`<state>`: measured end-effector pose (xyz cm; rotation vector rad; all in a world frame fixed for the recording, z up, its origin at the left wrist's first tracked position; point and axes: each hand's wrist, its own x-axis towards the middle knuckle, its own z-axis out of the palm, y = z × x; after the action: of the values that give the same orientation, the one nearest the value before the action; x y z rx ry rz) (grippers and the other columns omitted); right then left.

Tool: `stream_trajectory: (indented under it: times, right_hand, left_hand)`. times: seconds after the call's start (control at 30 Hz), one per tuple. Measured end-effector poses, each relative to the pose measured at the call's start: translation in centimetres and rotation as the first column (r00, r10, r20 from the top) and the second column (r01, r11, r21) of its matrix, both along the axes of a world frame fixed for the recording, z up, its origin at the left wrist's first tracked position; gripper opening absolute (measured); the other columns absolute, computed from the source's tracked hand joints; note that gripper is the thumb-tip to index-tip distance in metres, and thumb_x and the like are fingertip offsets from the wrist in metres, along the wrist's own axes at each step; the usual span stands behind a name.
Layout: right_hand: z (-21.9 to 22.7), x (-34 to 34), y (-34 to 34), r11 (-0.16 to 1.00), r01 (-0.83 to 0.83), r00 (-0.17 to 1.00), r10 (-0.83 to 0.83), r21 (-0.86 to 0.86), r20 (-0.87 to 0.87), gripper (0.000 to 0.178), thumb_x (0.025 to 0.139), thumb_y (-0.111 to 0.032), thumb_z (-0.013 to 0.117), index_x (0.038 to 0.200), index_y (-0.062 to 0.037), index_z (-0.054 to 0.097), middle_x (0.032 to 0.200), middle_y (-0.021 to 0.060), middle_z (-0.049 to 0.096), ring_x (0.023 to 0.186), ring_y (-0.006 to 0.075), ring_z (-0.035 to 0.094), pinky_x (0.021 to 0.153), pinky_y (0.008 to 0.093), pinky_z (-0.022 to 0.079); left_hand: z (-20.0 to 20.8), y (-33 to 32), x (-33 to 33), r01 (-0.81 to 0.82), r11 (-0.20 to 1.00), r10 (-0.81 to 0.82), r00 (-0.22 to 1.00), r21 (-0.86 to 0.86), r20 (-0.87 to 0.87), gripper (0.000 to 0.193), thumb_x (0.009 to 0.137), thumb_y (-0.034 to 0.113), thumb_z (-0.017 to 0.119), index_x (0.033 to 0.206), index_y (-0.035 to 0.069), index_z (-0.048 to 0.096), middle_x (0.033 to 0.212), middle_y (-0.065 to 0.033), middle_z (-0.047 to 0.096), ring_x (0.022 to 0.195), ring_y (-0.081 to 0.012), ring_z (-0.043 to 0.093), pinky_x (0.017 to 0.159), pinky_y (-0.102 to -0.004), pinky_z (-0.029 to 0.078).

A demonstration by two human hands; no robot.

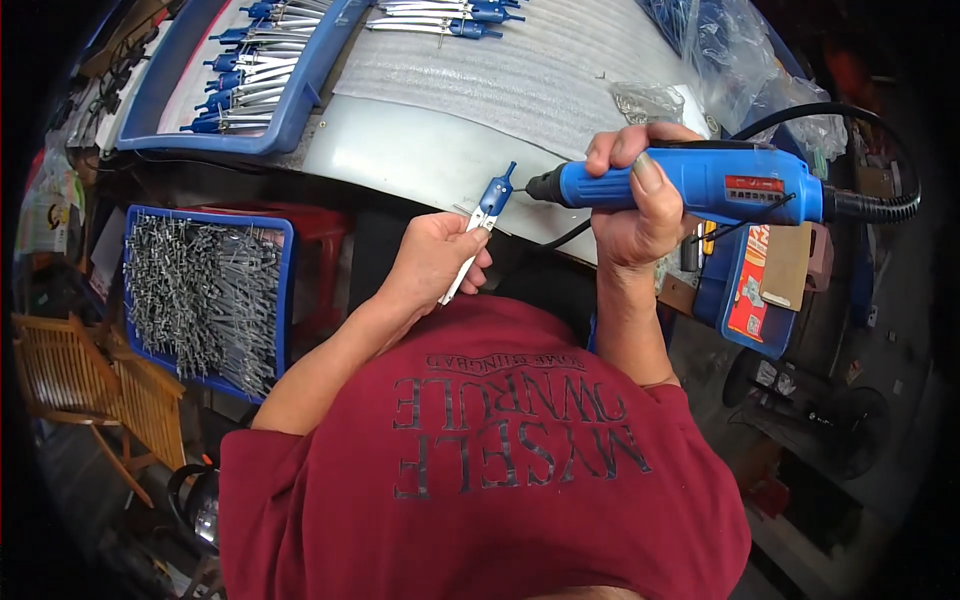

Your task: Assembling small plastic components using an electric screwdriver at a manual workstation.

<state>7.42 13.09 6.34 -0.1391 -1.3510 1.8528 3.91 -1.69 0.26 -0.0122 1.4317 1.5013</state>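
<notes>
- Head view, biggest thing first: your workbench (420,165) curves across the top of the picture, with a ribbed foam sheet (520,75) laid over its middle.
- At your left, below the bench edge, a blue tray (285,290) is heaped with bare metal compass legs. A second blue tray (290,115) on the bench holds finished compasses in rows, blue heads to the left.
- Your right hand (635,205) is clenched around the barrel of the blue electric screwdriver (700,185). Its body lies almost level, the cord trails off to the right, and the bit points left.
- Your left hand (435,260) is closed on the legs of a compass (478,235), gripping low, so the blue hinge head stands clear above your fingers.
- The compass is in front of your chest, just off the bench edge. Its long axis runs from lower left up to upper right, the head leaning toward the tool.
- The relation that matters: the driver bit sits just right of the blue head, nearly touching, and meets it roughly crosswise. I cannot tell whether the bit is seated in the screw.
</notes>
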Motion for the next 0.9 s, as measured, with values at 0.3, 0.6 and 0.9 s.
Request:
stream_trajectory:
  times: [0.3, 0.6, 0.9]
  right_hand:
    - [0.09, -0.59, -0.44, 0.998, -0.007, 0.999, 0.004, 0.063, 0.041, 0.034, 0.061, -0.011, 0.052, 0.093, -0.0003, 0.042, 0.064, 0.0112, 0.045, 0.054, 0.0200, 0.044, 0.052, 0.0309, 0.040]
    - [0.10, -0.76, -0.64, 0.998, -0.001, 0.996, -0.004, 0.061, 0.087, 0.038, 0.061, -0.011, 0.052, 0.094, -0.0002, 0.040, 0.062, 0.0107, 0.044, 0.053, 0.0199, 0.045, 0.052, 0.0310, 0.040]
    - [0.26, -1.00, -0.88, 0.997, -0.029, 0.996, 0.023, 0.072, 0.087, 0.040, 0.060, -0.008, 0.053, 0.096, -0.0002, 0.037, 0.064, 0.0096, 0.043, 0.054, 0.0184, 0.044, 0.052, 0.0306, 0.040]
  left_hand:
    - [-0.27, 0.08, -0.06, -0.015, 0.999, 0.016, 1.000, 0.034, -0.026, 0.014, 0.078, 0.011, 0.047, 0.072, -0.001, 0.051, 0.057, -0.0045, 0.051, 0.042, -0.0085, 0.047, 0.036, -0.0196, 0.039]
    - [-0.59, 0.07, -0.07, 0.001, 0.999, 0.001, 0.999, 0.034, -0.050, 0.015, 0.078, 0.010, 0.047, 0.069, -0.001, 0.051, 0.056, -0.0044, 0.050, 0.042, -0.0088, 0.047, 0.036, -0.0204, 0.038]
    - [-0.38, 0.04, -0.08, 0.006, 0.999, -0.004, 0.999, 0.038, -0.053, 0.016, 0.078, 0.010, 0.046, 0.067, -0.001, 0.050, 0.055, -0.0043, 0.050, 0.042, -0.0091, 0.047, 0.036, -0.0207, 0.038]
